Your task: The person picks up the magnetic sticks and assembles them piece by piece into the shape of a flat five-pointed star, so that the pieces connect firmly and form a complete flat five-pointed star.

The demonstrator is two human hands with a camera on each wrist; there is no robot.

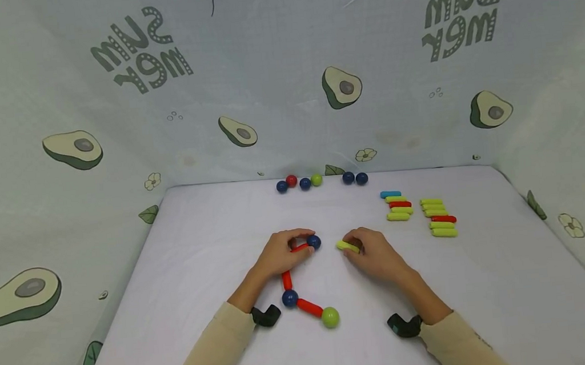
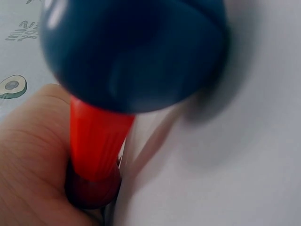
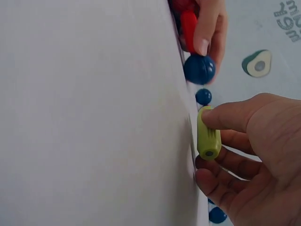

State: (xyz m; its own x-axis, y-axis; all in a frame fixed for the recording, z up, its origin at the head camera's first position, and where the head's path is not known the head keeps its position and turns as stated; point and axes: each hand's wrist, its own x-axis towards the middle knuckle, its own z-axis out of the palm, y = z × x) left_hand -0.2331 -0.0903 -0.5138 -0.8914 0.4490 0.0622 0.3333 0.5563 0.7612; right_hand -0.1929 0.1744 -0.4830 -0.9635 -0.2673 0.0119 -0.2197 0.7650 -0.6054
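Observation:
My left hand (image 1: 280, 253) grips a red magnetic stick (image 1: 300, 247) with thumb and fingers; a blue ball (image 1: 314, 242) sits on its right end. In the left wrist view that blue ball (image 2: 134, 52) looms large, and a dark red ball (image 2: 94, 192) joins the stick's other end. The joined piece runs toward me through another red stick (image 1: 287, 280), a blue ball (image 1: 290, 298), a red stick (image 1: 310, 308) and a green ball (image 1: 330, 317). To the right, my right hand (image 1: 378, 256) pinches a yellow-green magnetic stick (image 3: 208, 134), apart from the near blue ball.
Along the table's back edge lie loose balls: blue (image 1: 282, 187), red (image 1: 291, 181), green (image 1: 316, 179) and more blue (image 1: 361, 179). Two columns of loose sticks, one with a blue stick (image 1: 390, 194), the other with a red stick (image 1: 444, 219), lie right. Patterned cloth (image 1: 284, 80) walls the white table.

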